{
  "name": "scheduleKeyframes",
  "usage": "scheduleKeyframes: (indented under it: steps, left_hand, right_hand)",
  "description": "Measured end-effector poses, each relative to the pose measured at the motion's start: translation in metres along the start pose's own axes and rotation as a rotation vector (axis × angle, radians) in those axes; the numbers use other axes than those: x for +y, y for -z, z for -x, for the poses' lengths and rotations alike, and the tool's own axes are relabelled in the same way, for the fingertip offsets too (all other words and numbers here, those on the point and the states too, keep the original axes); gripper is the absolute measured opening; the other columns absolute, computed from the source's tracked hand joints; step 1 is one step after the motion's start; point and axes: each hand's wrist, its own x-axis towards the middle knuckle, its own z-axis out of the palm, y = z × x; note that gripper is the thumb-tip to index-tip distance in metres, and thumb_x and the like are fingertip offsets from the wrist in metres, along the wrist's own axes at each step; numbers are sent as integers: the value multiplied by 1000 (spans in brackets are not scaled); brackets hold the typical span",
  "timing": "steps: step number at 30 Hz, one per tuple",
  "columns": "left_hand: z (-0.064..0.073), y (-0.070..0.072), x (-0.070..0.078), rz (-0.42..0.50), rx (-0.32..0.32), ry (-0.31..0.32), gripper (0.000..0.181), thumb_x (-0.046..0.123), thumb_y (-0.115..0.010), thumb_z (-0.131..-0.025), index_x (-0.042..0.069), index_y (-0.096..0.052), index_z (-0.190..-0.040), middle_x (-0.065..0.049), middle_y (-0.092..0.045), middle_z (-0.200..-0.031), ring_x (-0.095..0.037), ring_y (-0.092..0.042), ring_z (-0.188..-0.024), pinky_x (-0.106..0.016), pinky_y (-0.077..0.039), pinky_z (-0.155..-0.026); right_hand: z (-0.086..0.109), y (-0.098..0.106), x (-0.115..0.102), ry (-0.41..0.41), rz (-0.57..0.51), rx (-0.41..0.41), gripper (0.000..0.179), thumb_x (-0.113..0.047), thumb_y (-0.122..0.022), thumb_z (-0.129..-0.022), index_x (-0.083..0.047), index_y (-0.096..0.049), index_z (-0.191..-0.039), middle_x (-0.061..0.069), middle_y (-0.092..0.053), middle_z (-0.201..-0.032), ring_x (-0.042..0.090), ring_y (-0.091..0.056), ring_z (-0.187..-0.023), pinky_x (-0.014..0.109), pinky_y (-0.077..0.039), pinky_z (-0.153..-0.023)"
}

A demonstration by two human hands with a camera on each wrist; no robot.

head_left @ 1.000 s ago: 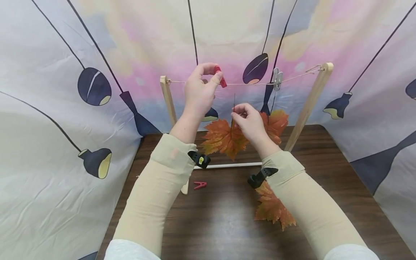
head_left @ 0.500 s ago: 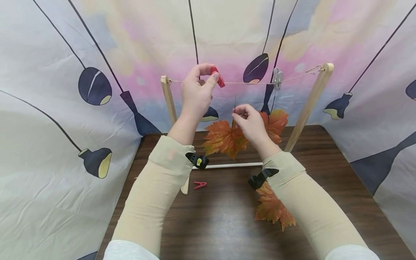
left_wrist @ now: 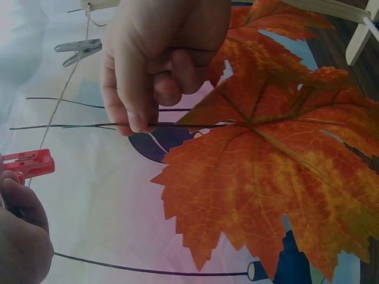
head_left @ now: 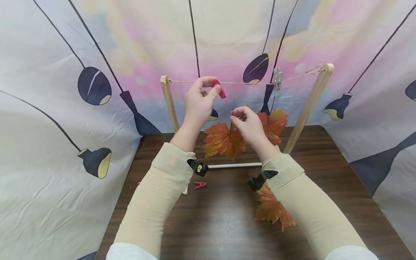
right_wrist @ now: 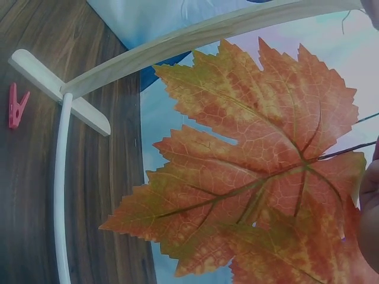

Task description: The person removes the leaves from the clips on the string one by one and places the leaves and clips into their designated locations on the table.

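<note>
Both forearms wear snug beige sleeves (head_left: 156, 195) reaching the wrists, white cuffs showing near the elbows; a small black wrist camera mount (head_left: 198, 167) is strapped at each wrist, hands bare.

A frame (head_left: 308, 104) stands on the tabletop (head_left: 221, 220), with a string (head_left: 250, 83) tied from its left post across to its right post. The left hand (head_left: 198, 103) holds a peg (head_left: 219, 89) just under the string, near the left post. The right hand (head_left: 248, 124) is right of it and lower, holding a leaf (head_left: 222, 139) by its stem. Another leaf (head_left: 274, 124) hangs behind that hand, under a clip (head_left: 277, 78) on the string. A small peg (head_left: 199, 185) lies on the tabletop by the left post. A third leaf (head_left: 273, 209) lies on the tabletop under the right arm.
</note>
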Motion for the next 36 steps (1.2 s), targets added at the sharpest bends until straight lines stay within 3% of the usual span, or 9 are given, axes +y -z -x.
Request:
scheduleKeyframes:
  steps: [9,28,36]
  left_hand:
    - [7,2,-12,37,-26,40,29,22,-64,-90,8,-61,-115,1,-60,-105,-16,-43,-53,-26,-43,-49]
    - [18,11,-31,-6,-46,110,35,25,-63,-90,11,-58,-121,-1,-60,-111,-14,-52,-65,-25,-46,-52]
    - [20,15,-36,-34,-60,107,37,24,-61,-92,10,-57,-126,-2,-60,-111,-15,-47,-57,-25,-43,-50]
  right_hand:
    - [4,-7,2,13,-1,-14,19,-13,-62,-91,-1,-59,-105,8,-56,-92,18,-54,-65,26,-49,-60]
    - [17,-22,7,-19,-23,-66,18,-14,-62,-91,-4,-59,-105,8,-57,-95,22,-55,-69,29,-50,-65]
    - [19,-23,6,-7,-41,-73,18,-13,-62,-91,-3,-58,-106,9,-56,-95,23,-54,-68,29,-50,-63]
